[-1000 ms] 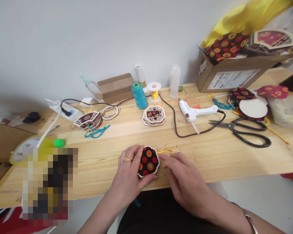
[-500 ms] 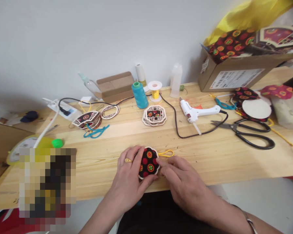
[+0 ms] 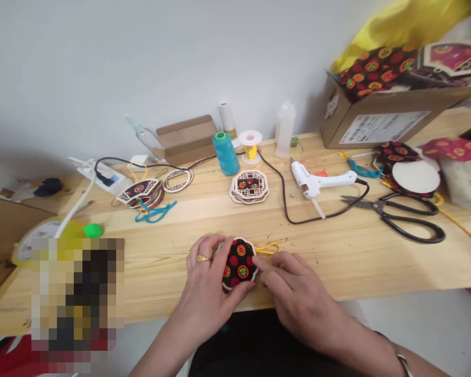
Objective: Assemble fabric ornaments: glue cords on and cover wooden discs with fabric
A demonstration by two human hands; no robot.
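My left hand (image 3: 212,285) is closed around the left side of a scalloped ornament (image 3: 241,260), fingers over its top and thumb along its lower edge. Black fabric with red dots and orange and green flowers covers the ornament, inside a pale wooden rim. A yellow cord loop (image 3: 270,247) sticks out from its upper right. The fingers of my right hand (image 3: 296,290) are curled, with the index fingertip pressing on the ornament's right edge; its thumb is mostly hidden. The ornament is at the table's front edge.
Behind lie stacked wooden lattice pieces (image 3: 250,184), a teal thread cone (image 3: 226,154) and a yellow cord spool (image 3: 250,149). A white glue gun (image 3: 317,180) with a black cable and black-handled scissors (image 3: 400,212) are on the right. A cardboard box (image 3: 377,123) stands behind them.
The hands and ornament hold nearly the same pose. The right index fingertip stays at the ornament's edge, and the whole view has shifted slightly.
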